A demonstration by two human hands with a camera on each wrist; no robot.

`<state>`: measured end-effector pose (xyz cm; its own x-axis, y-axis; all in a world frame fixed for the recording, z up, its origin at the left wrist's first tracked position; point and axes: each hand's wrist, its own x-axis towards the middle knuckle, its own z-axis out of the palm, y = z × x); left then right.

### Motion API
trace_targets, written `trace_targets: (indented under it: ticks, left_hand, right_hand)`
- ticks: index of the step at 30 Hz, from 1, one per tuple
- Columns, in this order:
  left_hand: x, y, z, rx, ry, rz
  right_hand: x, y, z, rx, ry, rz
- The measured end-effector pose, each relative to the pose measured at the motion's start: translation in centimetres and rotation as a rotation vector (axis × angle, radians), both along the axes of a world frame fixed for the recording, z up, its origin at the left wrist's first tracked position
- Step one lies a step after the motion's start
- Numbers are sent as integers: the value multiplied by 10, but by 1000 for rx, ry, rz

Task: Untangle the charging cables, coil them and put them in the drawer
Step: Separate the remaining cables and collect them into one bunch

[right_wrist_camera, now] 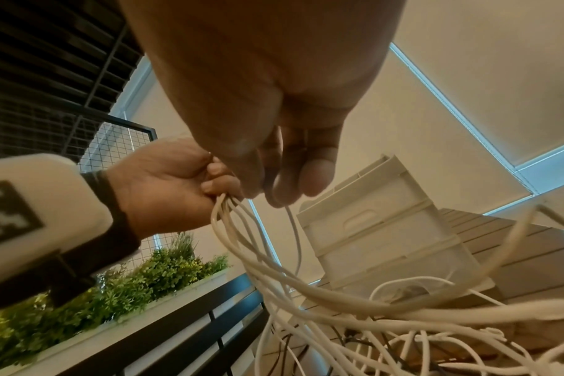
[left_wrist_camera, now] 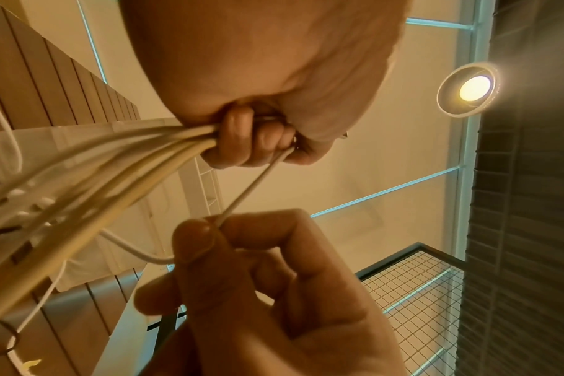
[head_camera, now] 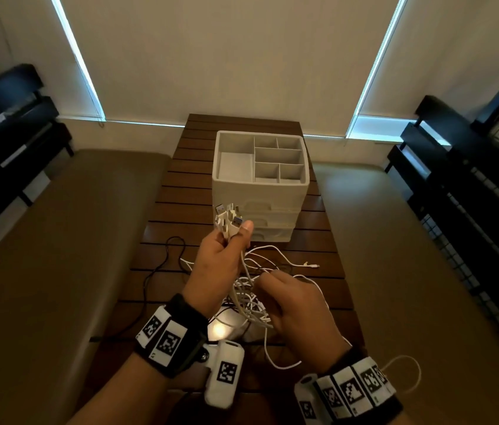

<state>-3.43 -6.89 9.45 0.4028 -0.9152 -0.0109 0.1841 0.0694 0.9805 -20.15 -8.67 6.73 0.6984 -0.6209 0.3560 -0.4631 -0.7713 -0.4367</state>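
My left hand (head_camera: 233, 237) is raised above the slatted wooden table (head_camera: 181, 210) and grips a bunch of white charging cables just below their USB plugs (head_camera: 226, 217), which point up. The cables hang down into a white tangle (head_camera: 251, 299) on the table. In the left wrist view the left hand (left_wrist_camera: 258, 142) curls round the bunch, and my right hand (left_wrist_camera: 210, 229) pinches a single white cable (left_wrist_camera: 251, 188) leading out of it. The right hand (head_camera: 268, 279) sits low over the tangle. Behind stands the white drawer unit (head_camera: 260, 210), its three drawers pushed in.
A compartment tray (head_camera: 272, 157) tops the drawer unit. A thin black cable (head_camera: 168, 256) loops on the table's left part. Something white and glossy (head_camera: 226, 328) lies under the tangle. Padded benches (head_camera: 58, 240) flank the table, with black racks (head_camera: 472, 179) beyond them.
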Motion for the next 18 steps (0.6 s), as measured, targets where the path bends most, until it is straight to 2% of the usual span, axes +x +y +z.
trace_targets:
  ticks: [5, 9, 11, 13, 16, 18]
  left_hand:
    - [1, 3, 3, 16, -35, -111]
    - [4, 6, 1, -8, -52, -231]
    - [0, 9, 1, -3, -62, -276]
    - [-9, 10, 1, 24, -40, -297]
    - [-20, 7, 8, 140, 26, -173]
    - [-18, 5, 7, 136, 87, -121]
  right_hand:
    - [-1, -10, 10, 58, 7, -25]
    - [3, -19, 41, 160, -359, -168]
    - [13, -21, 60, 320, -448, -187]
    - [28, -18, 73, 438, -374, -109]
    - [46, -10, 81, 361, -259, 27]
    - [47, -14, 85, 370, -306, 69]
